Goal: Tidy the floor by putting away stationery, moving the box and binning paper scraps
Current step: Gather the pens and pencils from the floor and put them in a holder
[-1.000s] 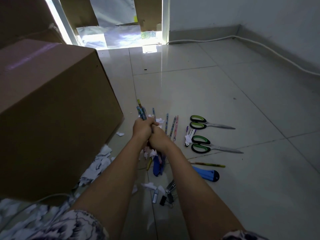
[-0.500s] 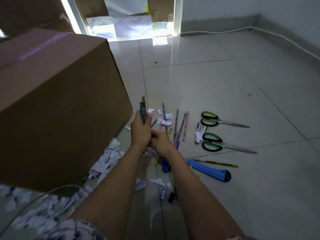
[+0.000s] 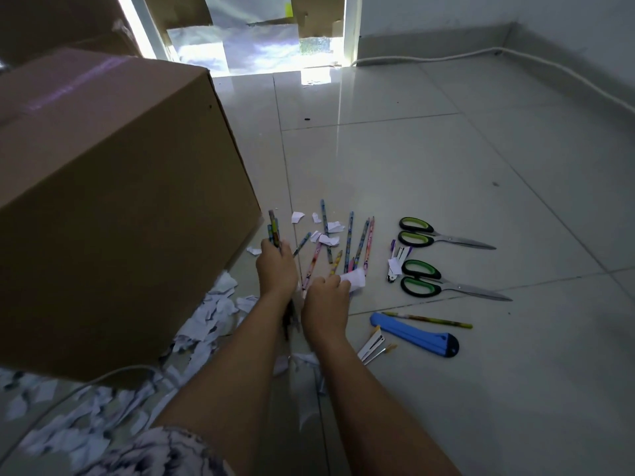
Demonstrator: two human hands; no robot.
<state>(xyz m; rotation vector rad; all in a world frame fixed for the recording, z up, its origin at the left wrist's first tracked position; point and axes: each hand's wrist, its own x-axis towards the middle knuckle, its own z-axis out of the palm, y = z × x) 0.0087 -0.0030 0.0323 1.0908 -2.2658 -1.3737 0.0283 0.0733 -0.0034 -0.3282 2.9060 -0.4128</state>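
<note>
My left hand [image 3: 276,267] grips a bundle of pencils [image 3: 274,230], their tips pointing up beside the big cardboard box [image 3: 113,201]. Just right of it, my right hand [image 3: 324,297] pinches a white paper scrap [image 3: 354,279] above the floor. Several patterned pencils [image 3: 359,245] lie fanned on the tiles beyond both hands, with small paper scraps [image 3: 328,235] among them. Two pairs of green-handled scissors [image 3: 421,232] [image 3: 424,281] lie to the right. A blue utility knife [image 3: 417,334] and one more pencil [image 3: 429,319] rest nearer to me.
Many torn paper scraps [image 3: 209,314] are heaped along the box's near side and down to the lower left. A small stapler-like tool [image 3: 395,266] lies by the scissors. A white cable [image 3: 515,53] runs along the wall. A bright doorway [image 3: 261,46] lies ahead.
My hands have parted: the left still holds the pencil bundle, the right moved right and down and picked up a paper scrap. The view shifted, showing more floor to the right.
</note>
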